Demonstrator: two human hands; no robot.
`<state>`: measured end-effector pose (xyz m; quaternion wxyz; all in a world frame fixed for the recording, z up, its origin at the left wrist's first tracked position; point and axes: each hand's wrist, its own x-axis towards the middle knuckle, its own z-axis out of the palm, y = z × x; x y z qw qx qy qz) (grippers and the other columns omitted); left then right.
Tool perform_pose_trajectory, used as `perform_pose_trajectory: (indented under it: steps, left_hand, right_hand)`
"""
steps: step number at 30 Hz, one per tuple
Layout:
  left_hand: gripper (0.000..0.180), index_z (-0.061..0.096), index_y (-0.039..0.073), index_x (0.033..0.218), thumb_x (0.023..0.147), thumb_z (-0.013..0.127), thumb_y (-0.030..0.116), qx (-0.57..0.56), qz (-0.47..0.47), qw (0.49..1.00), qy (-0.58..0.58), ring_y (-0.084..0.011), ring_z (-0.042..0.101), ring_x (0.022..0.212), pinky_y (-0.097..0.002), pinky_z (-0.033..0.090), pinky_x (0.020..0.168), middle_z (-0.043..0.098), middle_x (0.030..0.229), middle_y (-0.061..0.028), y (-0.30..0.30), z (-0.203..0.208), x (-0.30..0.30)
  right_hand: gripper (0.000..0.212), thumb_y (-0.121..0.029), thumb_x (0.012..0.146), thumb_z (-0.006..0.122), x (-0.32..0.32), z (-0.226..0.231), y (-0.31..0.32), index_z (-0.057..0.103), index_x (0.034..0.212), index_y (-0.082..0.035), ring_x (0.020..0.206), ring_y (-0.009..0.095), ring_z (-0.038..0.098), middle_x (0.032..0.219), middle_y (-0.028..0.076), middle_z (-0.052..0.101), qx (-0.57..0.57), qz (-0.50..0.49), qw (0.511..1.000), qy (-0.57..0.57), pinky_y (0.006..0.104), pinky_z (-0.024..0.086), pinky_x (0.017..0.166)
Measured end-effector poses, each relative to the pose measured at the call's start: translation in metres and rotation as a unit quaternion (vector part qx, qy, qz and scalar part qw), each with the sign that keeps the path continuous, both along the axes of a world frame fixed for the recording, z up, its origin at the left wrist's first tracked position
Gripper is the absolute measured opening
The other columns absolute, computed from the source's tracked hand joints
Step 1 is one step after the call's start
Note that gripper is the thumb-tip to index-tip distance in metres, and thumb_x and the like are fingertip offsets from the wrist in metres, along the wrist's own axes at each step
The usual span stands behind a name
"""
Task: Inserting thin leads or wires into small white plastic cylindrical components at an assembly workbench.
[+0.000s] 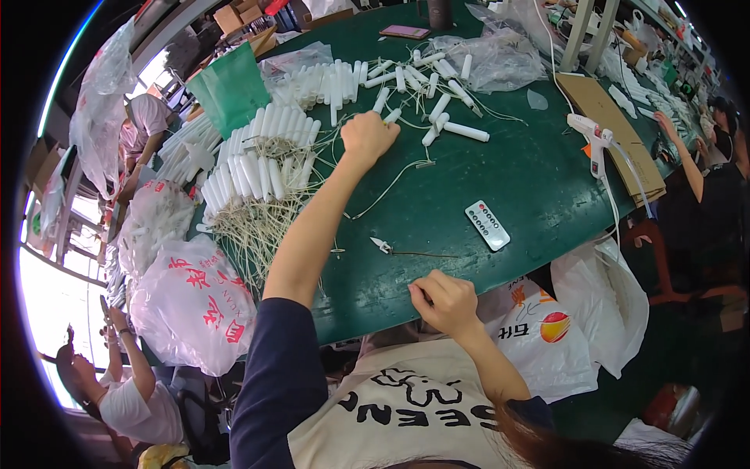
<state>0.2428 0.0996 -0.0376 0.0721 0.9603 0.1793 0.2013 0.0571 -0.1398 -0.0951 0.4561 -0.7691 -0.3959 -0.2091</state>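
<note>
Taking the green oval work table (pixel 500 195) as my landmark: off its left edge bulges a white plastic bag with red print (pixel 191 301). On the table's left part lies a stacked heap of white plastic candle-shaped tubes with thin pale wires trailing out (pixel 254 168), and behind that heap a green plastic bag (pixel 230 86) stands.

My left hand (pixel 367 137) is stretched out to the table's middle, fingers curled together into a loose fist right at the loose white tubes scattered there (pixel 433 102); I cannot tell whether it pinches a tube or a wire.

Nearer the table's front edge lies a small white clip on a thin wire (pixel 383 245). My right hand (pixel 445 301) rests at that front edge, fingers folded in; what it grips, if anything, is hidden.

Right of centre lies a white flat remote with red buttons (pixel 487 225), and farther right a white glue gun (pixel 594 141) beside a flat brown cardboard sheet (pixel 609 117).
</note>
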Motion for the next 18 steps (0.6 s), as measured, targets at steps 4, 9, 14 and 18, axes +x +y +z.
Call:
perform_pose_trajectory:
  steps: [4, 9, 14, 18]
  left_hand:
    - [0.038, 0.067, -0.001, 0.067, 0.071, 0.059, 0.036, 0.029, 0.000, 0.999, -0.044, -0.0375, 0.064, 0.066, -0.0436, 0.052, 0.062, 0.064, 0.068, -0.0223, -0.003, 0.057, -0.034]
    - [0.036, 0.070, 0.002, 0.071, 0.072, 0.058, 0.037, 0.111, -0.010, 0.976, -0.187, -0.0353, 0.064, 0.062, -0.0415, 0.050, 0.059, 0.062, 0.063, -0.0208, 0.002, 0.124, -0.089]
    - [0.035, 0.071, 0.003, 0.082, 0.074, 0.062, 0.035, 0.078, -0.057, 0.947, -0.306, -0.0256, 0.062, 0.055, -0.0350, 0.047, 0.053, 0.061, 0.059, -0.0172, -0.011, 0.176, -0.150]
    - [0.030, 0.071, 0.001, 0.091, 0.073, 0.069, 0.025, -0.078, -0.081, 0.944, -0.309, -0.0071, 0.047, 0.048, -0.0226, 0.036, 0.045, 0.051, 0.052, -0.0060, -0.036, 0.201, -0.205]
  right_hand:
    - [0.009, -0.008, 0.073, 0.067, 0.000, 0.001, -0.001, 0.059, 0.068, -0.008, 0.043, 0.019, 0.049, 0.059, 0.003, 0.051, 0.003, -0.007, 1.000, -0.001, 0.0301, 0.039, 0.040]
    - [0.009, -0.008, 0.073, 0.067, -0.002, 0.002, 0.000, 0.059, 0.068, -0.008, 0.043, 0.020, 0.050, 0.059, 0.003, 0.051, 0.009, -0.007, 1.000, -0.006, 0.0303, 0.039, 0.041]
    - [0.008, -0.008, 0.076, 0.065, -0.004, 0.000, -0.004, 0.058, 0.071, -0.008, 0.047, 0.019, 0.051, 0.062, 0.003, 0.049, 0.007, 0.015, 1.000, 0.002, 0.0300, 0.040, 0.042]
    - [0.002, -0.005, 0.078, 0.062, -0.003, 0.013, -0.018, 0.060, 0.077, -0.005, 0.052, 0.015, 0.050, 0.065, 0.005, 0.051, 0.156, 0.024, 0.984, 0.089, 0.0261, 0.038, 0.045]
